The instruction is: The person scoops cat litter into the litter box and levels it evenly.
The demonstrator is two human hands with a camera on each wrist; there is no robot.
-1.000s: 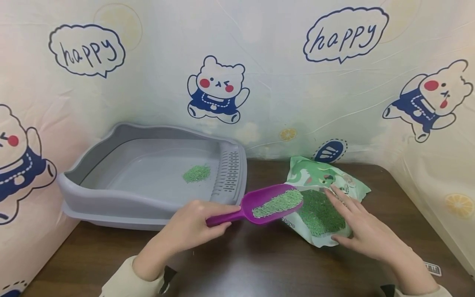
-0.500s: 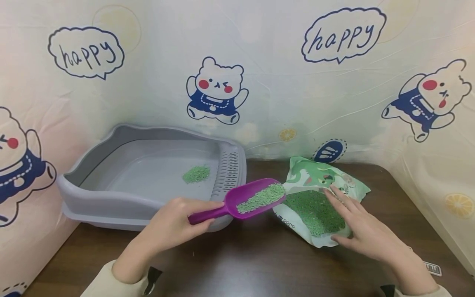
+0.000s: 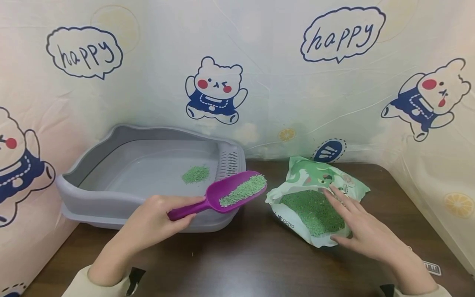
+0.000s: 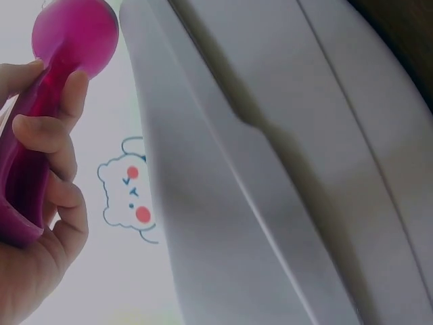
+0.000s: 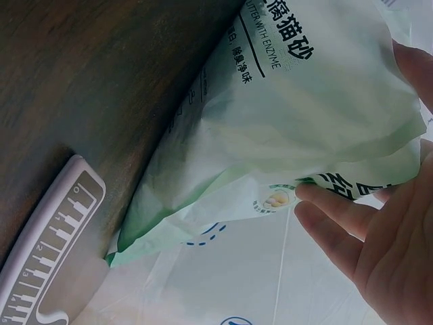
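A purple scoop [image 3: 219,197] heaped with green pellet litter [image 3: 243,190] is held by its handle in my left hand [image 3: 154,220], its pan over the right rim of the grey litter box [image 3: 122,206]. In the left wrist view the fingers curl round the grooved handle [image 4: 30,152]. A small heap of green pellets [image 3: 196,174] lies inside the box. On the right, an opened bag of cat litter [image 3: 297,226] shows green pellets in its mouth. My right hand [image 3: 365,231] rests at the bag's right side with fingers extended, thumb at the near edge.
A slotted grid [image 3: 229,164] forms the box's right end. A small ruler-like card [image 3: 432,268] lies on the dark wooden table [image 3: 237,260] at the right. Printed cloth walls [image 3: 271,82] stand close behind the box and bag.
My left hand has carried the loaded scoop leftward, from over the bag's mouth to over the litter box's right rim. My right hand has stayed at the bag.
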